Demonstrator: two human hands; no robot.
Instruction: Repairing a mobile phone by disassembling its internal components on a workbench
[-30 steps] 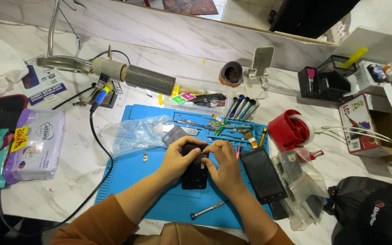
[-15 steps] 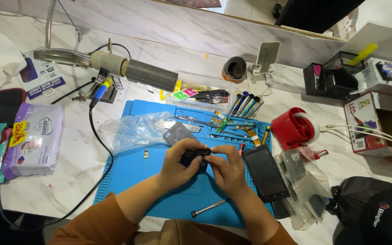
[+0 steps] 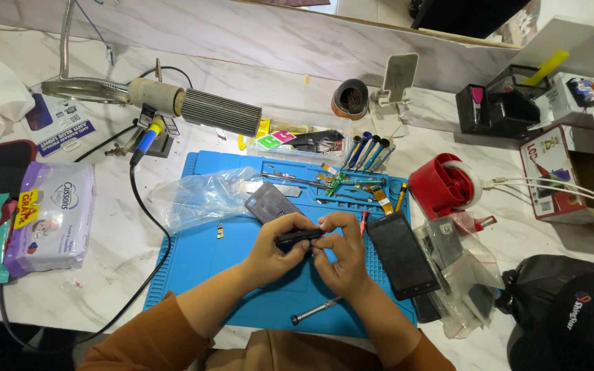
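Lifted off the blue mat (image 3: 207,268) now, a small black phone (image 3: 299,238) sits edge-on, pinched between left hand (image 3: 278,251) and right hand (image 3: 340,251); its screen panel (image 3: 403,255) lies unattached right of the mat.

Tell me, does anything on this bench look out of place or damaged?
Nothing looks spilled or broken. The hands hold a small black part over the blue mat; a screwdriver lies loose near its front edge, and a dark phone rests askew.

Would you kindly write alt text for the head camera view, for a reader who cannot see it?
Two bare hands, left hand and right hand, hold a small black phone on its edge above a blue work mat. A dark phone screen lies flat just to the right, a metal screwdriver near the mat's front edge.
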